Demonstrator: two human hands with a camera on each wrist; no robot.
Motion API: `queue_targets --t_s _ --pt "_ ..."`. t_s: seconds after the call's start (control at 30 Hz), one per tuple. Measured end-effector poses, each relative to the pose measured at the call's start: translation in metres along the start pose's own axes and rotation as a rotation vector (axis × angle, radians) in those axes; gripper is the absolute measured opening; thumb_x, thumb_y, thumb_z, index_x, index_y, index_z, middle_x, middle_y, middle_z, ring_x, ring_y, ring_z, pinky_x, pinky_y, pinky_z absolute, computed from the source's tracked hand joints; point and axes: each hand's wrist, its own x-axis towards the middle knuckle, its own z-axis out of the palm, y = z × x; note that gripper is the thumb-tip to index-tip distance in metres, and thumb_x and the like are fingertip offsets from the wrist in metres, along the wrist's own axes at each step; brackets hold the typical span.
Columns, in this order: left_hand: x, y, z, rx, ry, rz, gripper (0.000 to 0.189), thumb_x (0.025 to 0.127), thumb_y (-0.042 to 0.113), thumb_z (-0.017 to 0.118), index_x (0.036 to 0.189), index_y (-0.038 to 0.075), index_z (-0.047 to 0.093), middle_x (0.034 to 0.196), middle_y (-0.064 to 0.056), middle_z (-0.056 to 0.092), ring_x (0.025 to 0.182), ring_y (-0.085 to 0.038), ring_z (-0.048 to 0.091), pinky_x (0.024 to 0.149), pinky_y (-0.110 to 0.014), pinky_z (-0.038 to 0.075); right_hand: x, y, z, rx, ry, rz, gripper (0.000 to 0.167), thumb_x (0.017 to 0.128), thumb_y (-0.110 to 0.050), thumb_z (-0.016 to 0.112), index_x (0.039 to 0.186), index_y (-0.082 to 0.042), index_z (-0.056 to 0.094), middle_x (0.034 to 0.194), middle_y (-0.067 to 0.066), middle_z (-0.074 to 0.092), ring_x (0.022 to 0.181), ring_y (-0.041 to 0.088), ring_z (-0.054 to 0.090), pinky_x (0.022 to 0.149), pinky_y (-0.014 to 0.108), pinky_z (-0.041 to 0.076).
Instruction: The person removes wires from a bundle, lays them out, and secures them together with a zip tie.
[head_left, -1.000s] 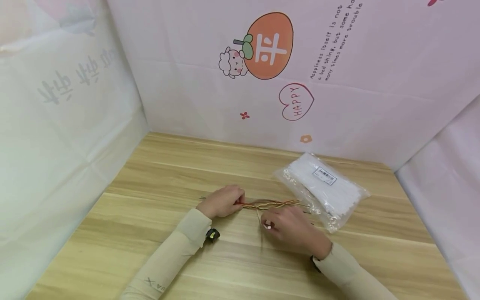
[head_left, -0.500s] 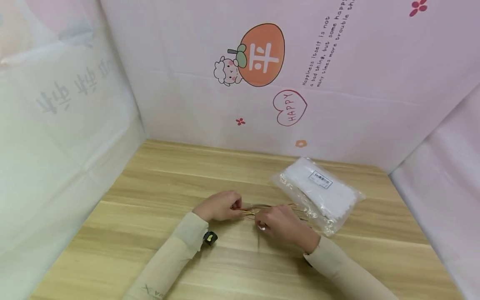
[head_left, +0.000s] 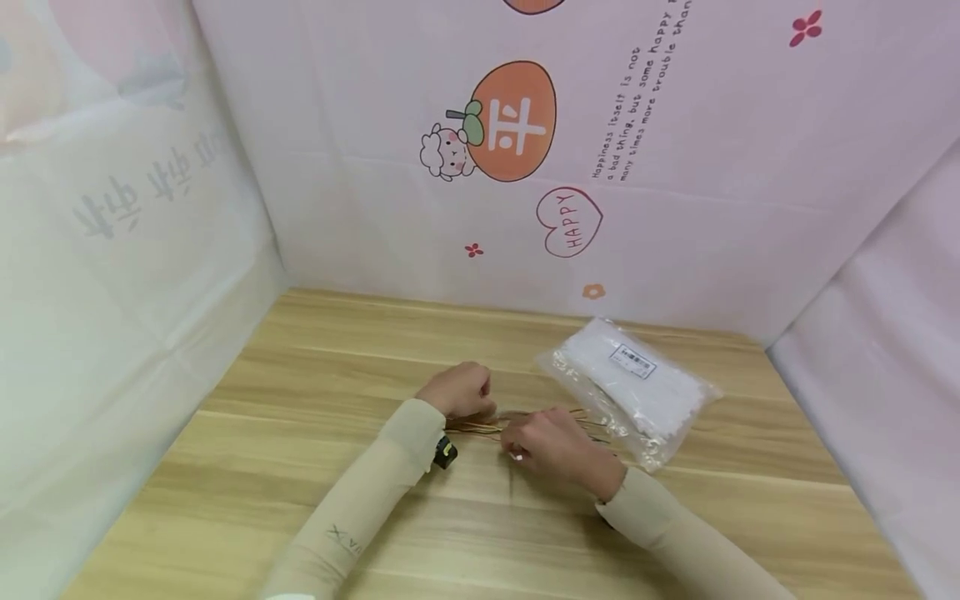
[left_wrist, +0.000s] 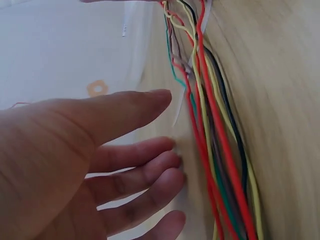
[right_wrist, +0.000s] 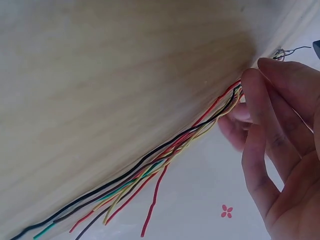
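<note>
A loose bundle of thin wires (head_left: pixel 476 429), red, yellow, black, green and brown, lies across the middle of the table. My right hand (head_left: pixel 558 446) grips the bundle partway along, thumb and index fingertip together at the wires in the right wrist view; beyond them the wire ends (right_wrist: pixel 165 145) fan out. A thin whitish strip (left_wrist: pixel 179 107), like a cable tie, passes behind the wires in the left wrist view. My left hand (head_left: pixel 459 392) is over the left part of the bundle. Its thumb and fingers (left_wrist: pixel 145 155) are spread apart beside the wires, holding nothing.
A clear plastic bag (head_left: pixel 633 379) packed with white strips and bearing a barcode label lies at the back right, close to the wire ends. Printed white cloth (head_left: pixel 375 208) walls in the wooden table (head_left: pixel 315 358) at the back and sides.
The left hand has let go of the wires and shifted right and up. The right hand has moved in from just below the bundle onto it. The head view has tilted slightly.
</note>
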Motion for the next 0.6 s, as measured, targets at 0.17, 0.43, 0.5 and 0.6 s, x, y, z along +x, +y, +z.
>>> queue_targets --t_s 0.17,0.43,0.5,0.6 --pt "0.008 0.005 0.005 -0.016 0.027 -0.040 0.021 0.092 0.025 0.079 0.085 0.011 0.065 0.078 0.001 0.064 0.067 -0.012 0.054 0.061 -0.028 0.045 0.002 0.000 0.000 -0.009 -0.006 -0.002 0.018 0.089 -0.026 0.083 0.077 -0.030 0.070 0.078 -0.017 0.067 0.056 -0.001 0.046 0.048 0.018 0.030" --pt "0.009 0.007 0.011 0.001 0.105 -0.052 0.024 0.089 0.027 0.086 0.088 0.011 0.067 0.088 0.001 0.068 0.079 -0.015 0.059 0.071 -0.035 0.051 0.003 0.000 0.002 -0.059 0.023 -0.025 0.023 0.086 -0.020 0.082 0.073 -0.029 0.065 0.072 -0.017 0.061 0.053 0.000 0.038 0.045 0.019 0.024" --pt "0.009 0.008 0.013 0.017 0.116 -0.052 0.025 0.089 0.028 0.087 0.088 0.011 0.068 0.089 0.001 0.068 0.079 -0.015 0.059 0.072 -0.035 0.052 0.002 -0.001 0.003 -0.090 0.058 -0.064 0.023 0.081 -0.018 0.083 0.072 -0.029 0.064 0.071 -0.017 0.062 0.051 0.001 0.037 0.044 0.020 0.023" --pt "0.010 0.009 0.015 0.042 0.121 -0.051 0.028 0.088 0.028 0.088 0.084 0.012 0.066 0.085 0.002 0.066 0.076 -0.014 0.057 0.069 -0.033 0.050 0.001 -0.003 0.002 -0.163 0.130 -0.147 0.025 0.074 -0.019 0.086 0.072 -0.028 0.063 0.071 -0.017 0.063 0.049 0.001 0.039 0.042 0.021 0.026"
